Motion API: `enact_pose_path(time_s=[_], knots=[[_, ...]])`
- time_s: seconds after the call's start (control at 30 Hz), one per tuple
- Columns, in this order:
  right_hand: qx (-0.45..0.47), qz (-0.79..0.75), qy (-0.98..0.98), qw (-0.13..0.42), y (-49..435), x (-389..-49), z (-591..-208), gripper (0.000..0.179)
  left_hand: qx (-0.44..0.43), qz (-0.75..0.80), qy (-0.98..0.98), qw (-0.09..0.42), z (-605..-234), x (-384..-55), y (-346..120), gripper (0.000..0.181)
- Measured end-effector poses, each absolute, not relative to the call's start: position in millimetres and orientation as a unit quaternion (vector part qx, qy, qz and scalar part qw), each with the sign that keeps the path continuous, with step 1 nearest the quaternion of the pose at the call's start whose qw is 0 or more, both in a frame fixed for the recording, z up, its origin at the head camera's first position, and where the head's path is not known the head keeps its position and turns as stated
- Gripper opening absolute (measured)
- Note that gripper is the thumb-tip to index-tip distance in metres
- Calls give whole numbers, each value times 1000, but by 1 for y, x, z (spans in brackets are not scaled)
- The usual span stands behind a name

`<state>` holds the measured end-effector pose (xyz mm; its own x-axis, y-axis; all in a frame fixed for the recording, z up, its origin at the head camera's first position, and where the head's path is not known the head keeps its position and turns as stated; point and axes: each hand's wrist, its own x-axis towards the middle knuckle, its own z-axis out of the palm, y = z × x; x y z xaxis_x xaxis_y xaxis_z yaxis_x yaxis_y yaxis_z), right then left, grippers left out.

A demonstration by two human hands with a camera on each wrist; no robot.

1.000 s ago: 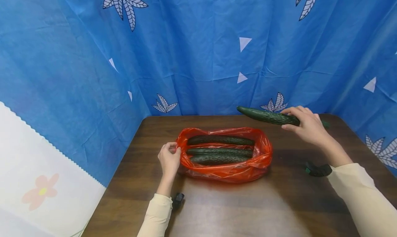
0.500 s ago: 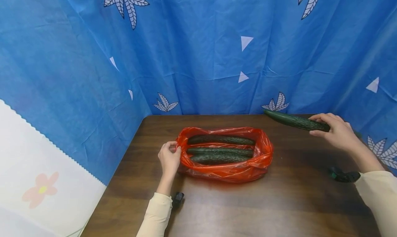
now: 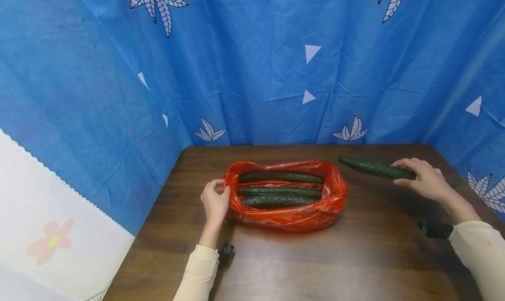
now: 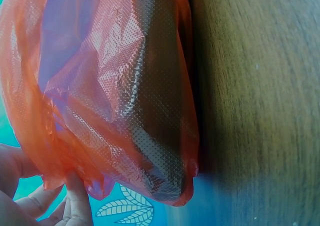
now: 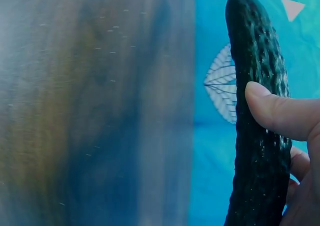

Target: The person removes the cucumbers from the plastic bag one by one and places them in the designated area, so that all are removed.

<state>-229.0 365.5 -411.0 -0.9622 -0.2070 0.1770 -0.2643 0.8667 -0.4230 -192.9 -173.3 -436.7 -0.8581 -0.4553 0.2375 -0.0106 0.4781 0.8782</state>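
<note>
A translucent red plastic bag (image 3: pixel 292 222) lies with its mouth spread on the table, and several dark green cucumbers (image 3: pixel 281 177) lie lengthwise inside it. My left hand (image 3: pixel 215 202) pinches the bag's left rim between thumb and fingers; the left wrist view shows the bag's film (image 4: pixel 75 136) bunched at the fingertips. Over the table's right side, my right hand (image 3: pixel 426 178) grips another cucumber (image 3: pixel 375 168) apart from the bag. Its tip points left. In the right wrist view the thumb presses across that bumpy cucumber (image 5: pixel 257 161), with the other fingers partly hidden behind it.
The brown wooden table (image 3: pixel 307 266) ends at the back against a blue curtain (image 3: pixel 252 64) with leaf and triangle prints. A white cloth with a flower print (image 3: pixel 51 242) hangs at the left. Black wrist devices (image 3: pixel 435 228) sit by both forearms.
My right hand has carried the cucumber to the right, then lowered it toward the table. My left hand and the bag have stayed in place.
</note>
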Motion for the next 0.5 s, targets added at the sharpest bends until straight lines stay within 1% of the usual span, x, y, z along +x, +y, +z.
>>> enact_pose_path(time_s=[0.2,0.5], knots=[[134,219,-965,56,360,-231,-429,45,142,-492,-830,223,-438,-193,-173,17],[138,224,-964,45,349,-236,-446,45,140,-488,-830,230,-438,-194,-173,17]])
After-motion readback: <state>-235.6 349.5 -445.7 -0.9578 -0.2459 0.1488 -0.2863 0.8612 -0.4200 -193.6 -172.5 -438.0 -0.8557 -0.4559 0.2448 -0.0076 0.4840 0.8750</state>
